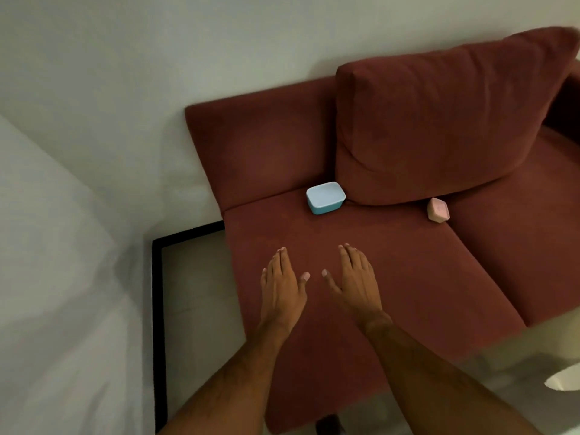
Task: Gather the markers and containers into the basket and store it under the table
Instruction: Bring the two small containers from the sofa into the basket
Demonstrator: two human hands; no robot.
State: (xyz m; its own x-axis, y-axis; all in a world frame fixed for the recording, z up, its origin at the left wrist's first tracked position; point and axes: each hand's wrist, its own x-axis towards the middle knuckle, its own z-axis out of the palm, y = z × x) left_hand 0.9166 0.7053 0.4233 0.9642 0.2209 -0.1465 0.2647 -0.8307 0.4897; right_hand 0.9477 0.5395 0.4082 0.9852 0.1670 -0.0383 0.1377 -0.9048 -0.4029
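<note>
A small light-blue rectangular container [325, 197] with a lid sits on the dark red sofa seat [392, 277], against the foot of the back cushion. A small pink container [438, 209] lies tilted further right, at the seam between two seat cushions. My left hand [282, 287] and my right hand [357, 284] hover side by side over the seat, palms down, fingers straight, holding nothing. Both hands are well short of the blue container. No markers or basket are in view.
A large red back cushion [439, 120] leans on the sofa back behind the containers. A black-framed panel [158, 309] stands on the floor left of the sofa, beside the white wall. A pale object [563, 379] shows at the right edge.
</note>
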